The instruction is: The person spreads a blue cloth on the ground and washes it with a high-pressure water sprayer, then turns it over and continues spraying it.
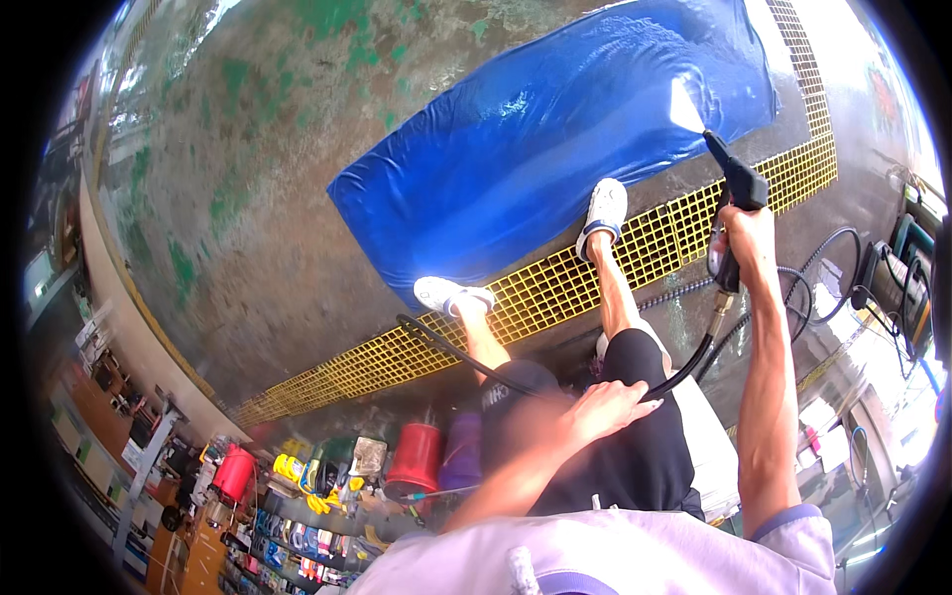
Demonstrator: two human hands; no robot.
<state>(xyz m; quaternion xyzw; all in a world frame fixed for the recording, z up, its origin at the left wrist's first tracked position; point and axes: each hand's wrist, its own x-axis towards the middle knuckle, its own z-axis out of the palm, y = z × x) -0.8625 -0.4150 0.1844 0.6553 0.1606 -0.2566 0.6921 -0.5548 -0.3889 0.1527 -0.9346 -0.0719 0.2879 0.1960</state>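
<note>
My right hand [747,234] grips the handle of a black pressure-washer spray gun [746,182]. A white fan of water leaves its nozzle and strikes a wet blue sheet [520,141] spread on the floor. From the gun's brass fitting a black hose [688,368] curves down to my left hand [610,409], which holds it over my lap, and the hose runs on toward my left foot. My white clogs [606,212] are at the sheet's near edge; one touches the yellow floor grating.
A yellow floor grating [550,290] runs between me and the sheet and turns up at the right. Coiled hose and a machine [896,290] stand at the right. Red buckets [413,457], yellow gloves and bottles are at the lower left.
</note>
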